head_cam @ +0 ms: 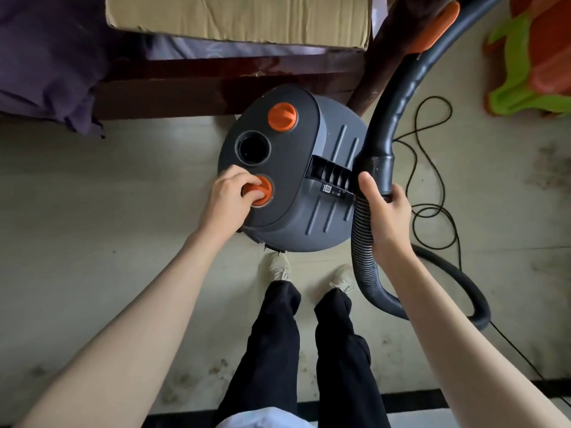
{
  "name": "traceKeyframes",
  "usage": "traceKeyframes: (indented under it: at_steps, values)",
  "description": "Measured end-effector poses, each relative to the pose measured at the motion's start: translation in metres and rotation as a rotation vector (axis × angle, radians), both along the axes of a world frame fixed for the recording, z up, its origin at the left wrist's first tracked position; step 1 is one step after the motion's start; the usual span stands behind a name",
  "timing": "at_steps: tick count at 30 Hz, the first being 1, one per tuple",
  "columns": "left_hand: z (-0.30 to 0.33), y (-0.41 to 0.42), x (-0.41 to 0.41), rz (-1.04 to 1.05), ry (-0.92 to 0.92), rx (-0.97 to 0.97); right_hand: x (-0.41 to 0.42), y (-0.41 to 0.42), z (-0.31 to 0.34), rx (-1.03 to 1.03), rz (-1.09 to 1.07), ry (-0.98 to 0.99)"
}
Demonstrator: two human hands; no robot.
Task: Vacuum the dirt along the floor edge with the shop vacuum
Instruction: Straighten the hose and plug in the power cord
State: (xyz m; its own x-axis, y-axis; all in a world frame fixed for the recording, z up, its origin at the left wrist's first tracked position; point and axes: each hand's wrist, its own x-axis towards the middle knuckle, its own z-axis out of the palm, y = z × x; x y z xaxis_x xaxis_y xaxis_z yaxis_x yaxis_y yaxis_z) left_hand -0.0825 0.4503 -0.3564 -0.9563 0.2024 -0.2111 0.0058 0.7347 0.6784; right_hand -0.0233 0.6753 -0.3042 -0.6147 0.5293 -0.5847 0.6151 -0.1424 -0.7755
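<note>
My left hand (pixel 230 193) pinches the round grey-and-orange plastic shop vacuum's (pixel 296 171) orange knob (pixel 259 191) — right hand (pixel 387 211) wraps its stiff, light ribbed black hose (pixel 360 242) at the cuff.

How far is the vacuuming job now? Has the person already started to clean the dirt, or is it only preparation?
Only preparation, it seems. Done: the shop vacuum stands by the bed frame, its cord lying on the floor. In hand: the left hand grips the nearer orange knob on top, while the right hand holds the hose at its cuff. Left: the dirt patches are still on the floor; no nozzle is near them.
</note>
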Motion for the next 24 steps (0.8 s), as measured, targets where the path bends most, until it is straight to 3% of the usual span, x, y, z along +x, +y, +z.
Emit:
traceKeyframes:
  at_steps: [5,11,19,24]
  values:
    - [0.004,0.0,-0.015,-0.059,-0.026,-0.017,-0.008,-0.001,-0.004,-0.048,-0.048,0.003]
    - [0.002,0.032,-0.054,0.065,0.141,0.07,-0.015,0.003,-0.01,-0.088,-0.121,-0.006]
    - [-0.009,0.054,-0.094,-0.043,0.186,0.008,-0.007,0.017,-0.019,-0.115,-0.188,0.017]
    - [0.001,0.069,-0.101,0.303,0.023,-0.013,-0.005,0.022,-0.022,-0.106,-0.207,0.033]
